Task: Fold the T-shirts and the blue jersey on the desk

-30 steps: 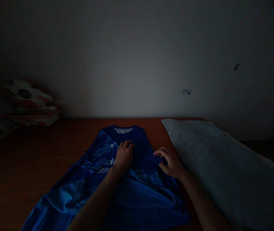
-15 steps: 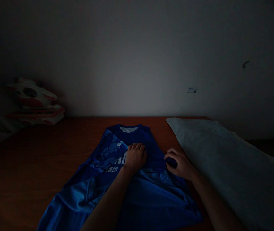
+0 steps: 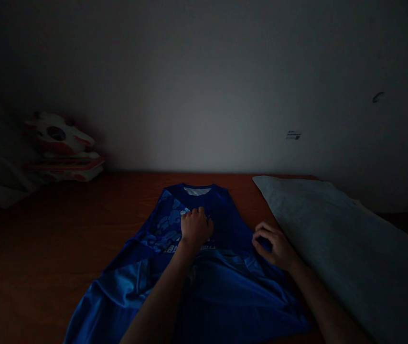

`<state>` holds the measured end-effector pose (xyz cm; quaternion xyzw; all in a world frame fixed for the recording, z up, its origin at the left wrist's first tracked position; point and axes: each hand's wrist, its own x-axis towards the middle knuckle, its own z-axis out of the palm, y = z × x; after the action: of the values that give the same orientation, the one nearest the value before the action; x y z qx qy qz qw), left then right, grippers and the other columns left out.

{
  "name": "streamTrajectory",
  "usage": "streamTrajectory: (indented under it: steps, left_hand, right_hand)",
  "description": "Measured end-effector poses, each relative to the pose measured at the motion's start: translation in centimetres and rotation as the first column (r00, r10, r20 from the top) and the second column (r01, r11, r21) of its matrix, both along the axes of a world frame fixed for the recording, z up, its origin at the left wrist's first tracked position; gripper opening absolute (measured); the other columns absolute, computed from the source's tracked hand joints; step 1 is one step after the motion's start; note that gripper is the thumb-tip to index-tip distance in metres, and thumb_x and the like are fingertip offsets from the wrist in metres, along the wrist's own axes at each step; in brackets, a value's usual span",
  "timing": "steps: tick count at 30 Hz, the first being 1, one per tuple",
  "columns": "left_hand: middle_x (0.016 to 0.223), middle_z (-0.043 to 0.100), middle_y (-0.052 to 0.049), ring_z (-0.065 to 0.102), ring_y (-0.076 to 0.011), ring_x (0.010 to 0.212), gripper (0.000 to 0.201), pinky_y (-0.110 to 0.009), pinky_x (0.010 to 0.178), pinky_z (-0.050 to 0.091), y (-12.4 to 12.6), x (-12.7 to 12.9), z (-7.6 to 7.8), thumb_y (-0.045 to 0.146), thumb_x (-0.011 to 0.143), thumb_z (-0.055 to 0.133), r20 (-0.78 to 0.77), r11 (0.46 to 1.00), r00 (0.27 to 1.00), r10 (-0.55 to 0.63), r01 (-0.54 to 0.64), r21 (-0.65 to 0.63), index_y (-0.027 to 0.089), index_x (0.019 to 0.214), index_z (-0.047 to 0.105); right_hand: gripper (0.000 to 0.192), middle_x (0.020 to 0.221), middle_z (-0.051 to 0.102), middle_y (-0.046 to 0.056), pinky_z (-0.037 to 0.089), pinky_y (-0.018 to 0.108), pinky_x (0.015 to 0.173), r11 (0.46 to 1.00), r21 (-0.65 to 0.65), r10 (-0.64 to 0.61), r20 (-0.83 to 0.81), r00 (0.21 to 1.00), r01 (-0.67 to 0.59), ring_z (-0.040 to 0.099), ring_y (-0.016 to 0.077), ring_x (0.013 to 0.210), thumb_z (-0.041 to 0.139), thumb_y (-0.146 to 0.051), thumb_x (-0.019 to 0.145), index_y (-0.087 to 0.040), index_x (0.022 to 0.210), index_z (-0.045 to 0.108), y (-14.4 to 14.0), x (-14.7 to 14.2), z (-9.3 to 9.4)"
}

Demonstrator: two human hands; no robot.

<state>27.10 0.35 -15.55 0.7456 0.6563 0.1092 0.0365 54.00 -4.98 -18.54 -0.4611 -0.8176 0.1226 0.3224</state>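
A blue long-sleeved sports shirt [image 3: 225, 296] lies front up, its collar towards the wall and its lower part in loose folds. White lettering shows on the chest, with a lighter cloud-like pattern on the left side. Over the chest print rests my left hand [image 3: 196, 227], back up, thumb apart from the slightly bent fingers; it holds nothing that I can see. At the shirt's right edge, my right hand [image 3: 274, 246] is curled, thumb and fingertips pinched together on the blue cloth.
The shirt is spread on a reddish-brown surface [image 3: 82, 229] that meets a pale wall [image 3: 197, 95]. A grey-blue cloth item, perhaps a pillow [image 3: 326, 229], lies close by my right arm. At the far left stands a white and red animal-shaped toy [image 3: 64, 143]. Lighting is dim.
My left hand has shifted a little left across the chest, uncovering lettering on its right. My right hand stays at the shirt's right edge. The whole view has swung slightly left.
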Motion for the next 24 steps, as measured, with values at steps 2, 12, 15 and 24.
streamTrajectory:
  steps: [2,12,15,24]
  left_hand:
    - [0.107,0.072,-0.019,0.069,-0.0331,0.102,0.028,-0.043,0.087,0.049,-0.1,-0.6,0.1,0.031,0.093,0.053,0.022,0.997,1.000,-0.010,0.012,-0.075,0.012,0.112,0.063]
    - [0.095,0.076,-0.006,0.072,-0.0224,0.093,0.026,-0.030,0.078,0.049,1.3,-2.1,-0.3,0.020,0.095,0.054,0.364,1.000,0.931,-0.022,0.028,-0.013,0.019,0.121,0.056]
    - [0.101,0.074,-0.009,0.071,-0.0244,0.099,0.028,-0.032,0.081,0.049,1.1,-2.5,-0.5,0.019,0.094,0.055,0.251,0.998,0.968,-0.029,0.040,-0.039,0.017,0.121,0.055]
    - [0.107,0.071,-0.006,0.070,-0.0178,0.090,0.017,-0.027,0.077,0.049,0.5,-1.3,0.1,0.019,0.095,0.051,0.244,0.984,0.955,-0.166,0.145,0.103,0.020,0.109,0.061]
  right_hand:
    - [0.006,0.090,0.060,0.004,0.050,0.034,0.079,1.000,0.006,0.018,0.014,1.000,-0.018,0.062,0.0215,0.086,0.061,-0.028,0.085,-0.024,0.083,0.066,-0.1,-0.1,0.1]
    - [0.011,0.086,0.061,0.003,0.048,0.035,0.078,0.998,-0.002,0.068,0.116,0.991,-0.069,0.061,0.0206,0.084,0.061,-0.031,0.088,-0.024,0.081,0.063,-0.4,-0.5,0.7]
    - [0.014,0.086,0.062,0.003,0.047,0.034,0.080,0.998,0.006,0.061,0.112,0.992,-0.062,0.061,0.0204,0.086,0.062,-0.036,0.089,-0.024,0.081,0.062,-0.2,-0.6,0.7]
    - [0.034,0.074,0.061,0.000,0.045,0.031,0.067,0.984,-0.011,-0.174,0.111,0.978,0.176,0.061,0.0173,0.069,0.064,-0.054,0.088,-0.025,0.073,0.055,-3.4,-2.0,1.4]
